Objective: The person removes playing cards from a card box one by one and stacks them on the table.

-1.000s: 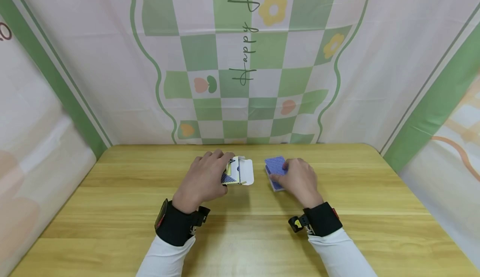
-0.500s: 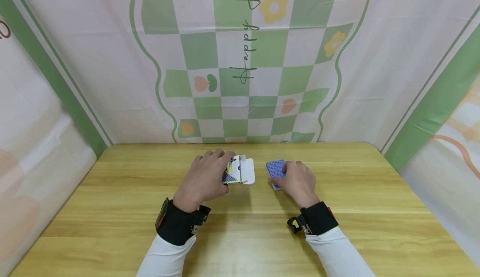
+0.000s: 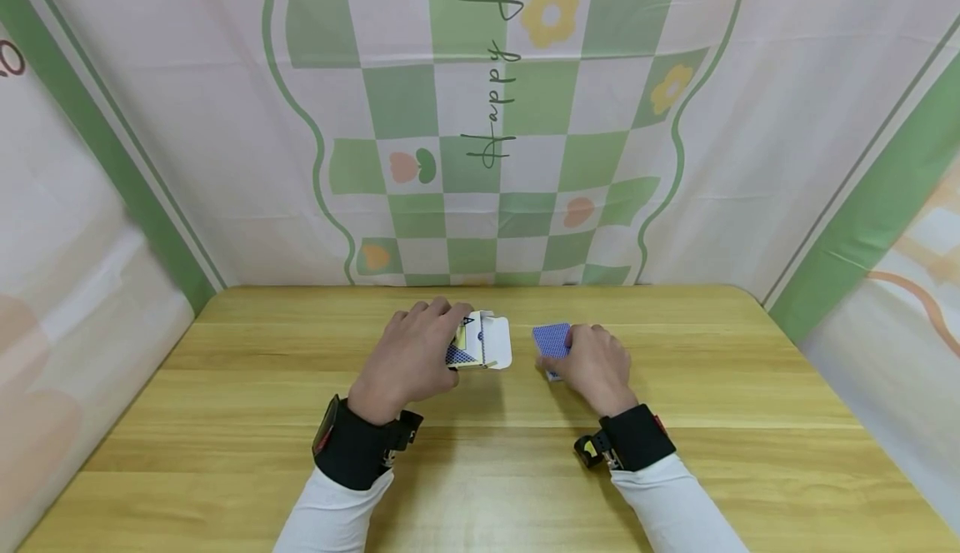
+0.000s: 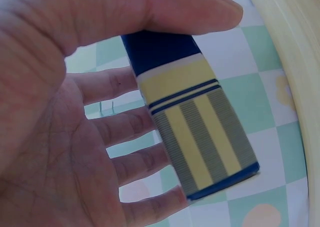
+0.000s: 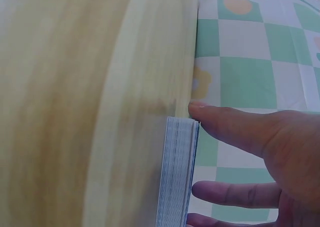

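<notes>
In the head view my left hand [image 3: 412, 357] holds a playing card box [image 3: 471, 341], its open end and white flap pointing right. The left wrist view shows the thumb and fingers around the card box [image 4: 200, 132], whose blue, cream and grey bottom end faces the camera. My right hand [image 3: 600, 366] grips a deck of cards [image 3: 550, 339] with blue patterned backs, right of the box. In the right wrist view the thumb tip is at one corner of the deck [image 5: 177, 172] and the fingers reach to its face. The hand hides part of the deck.
Both hands work over the far half of a wooden table [image 3: 480, 470]. A patterned cloth [image 3: 480, 120] hangs right behind the table's back edge, and more cloth hangs at both sides. Each wrist carries a black strap with a small camera.
The deck has shifted slightly towards me, and my right hand has moved a little with it. The left hand and the card box stay nearly still.
</notes>
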Tool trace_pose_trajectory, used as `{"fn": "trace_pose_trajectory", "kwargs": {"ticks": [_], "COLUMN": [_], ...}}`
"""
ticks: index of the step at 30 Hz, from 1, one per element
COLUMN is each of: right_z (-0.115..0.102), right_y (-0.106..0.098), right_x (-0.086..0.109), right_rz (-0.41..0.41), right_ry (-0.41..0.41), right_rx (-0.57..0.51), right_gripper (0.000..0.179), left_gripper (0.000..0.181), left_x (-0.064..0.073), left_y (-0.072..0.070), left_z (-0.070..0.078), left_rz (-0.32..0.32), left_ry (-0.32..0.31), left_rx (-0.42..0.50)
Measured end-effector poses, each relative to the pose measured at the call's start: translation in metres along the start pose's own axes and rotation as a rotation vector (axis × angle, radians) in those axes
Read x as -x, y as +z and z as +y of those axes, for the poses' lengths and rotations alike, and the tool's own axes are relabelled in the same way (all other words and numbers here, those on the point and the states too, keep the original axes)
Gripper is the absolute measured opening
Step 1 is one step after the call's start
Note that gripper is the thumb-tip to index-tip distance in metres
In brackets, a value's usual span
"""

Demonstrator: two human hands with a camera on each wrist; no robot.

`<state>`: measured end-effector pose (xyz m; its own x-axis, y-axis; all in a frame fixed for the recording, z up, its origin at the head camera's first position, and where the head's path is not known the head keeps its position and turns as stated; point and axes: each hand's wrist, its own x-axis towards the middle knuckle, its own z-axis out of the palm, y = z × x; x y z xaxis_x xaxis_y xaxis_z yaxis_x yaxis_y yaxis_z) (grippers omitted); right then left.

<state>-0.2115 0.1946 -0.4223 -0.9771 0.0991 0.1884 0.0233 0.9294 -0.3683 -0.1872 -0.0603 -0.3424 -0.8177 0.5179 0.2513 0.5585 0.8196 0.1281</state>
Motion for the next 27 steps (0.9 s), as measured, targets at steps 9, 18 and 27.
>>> {"fn": "trace_pose_trajectory", "kwargs": {"ticks": [9, 18, 27], "right_z": [0.000, -0.001, -0.004], "right_y": [0.001, 0.001, -0.011], "right_x": [0.000, 0.002, 0.002], "right_rz": [-0.013, 0.002, -0.017], "right_ry": [-0.005, -0.033, -0.004], "right_rx": [0.023, 0.017, -0.018], "right_gripper": [0.058, 0.059, 0.061], "left_gripper": [0.073, 0.073, 0.073], "left_x": [0.000, 0.000, 0.000], "left_y": [0.000, 0.000, 0.001], "left_z": [0.000, 0.001, 0.001], "left_rz": [0.002, -0.003, -0.002], "left_ry": [0.004, 0.002, 0.007], "left_rx": [-0.004, -0.004, 0.004]}}
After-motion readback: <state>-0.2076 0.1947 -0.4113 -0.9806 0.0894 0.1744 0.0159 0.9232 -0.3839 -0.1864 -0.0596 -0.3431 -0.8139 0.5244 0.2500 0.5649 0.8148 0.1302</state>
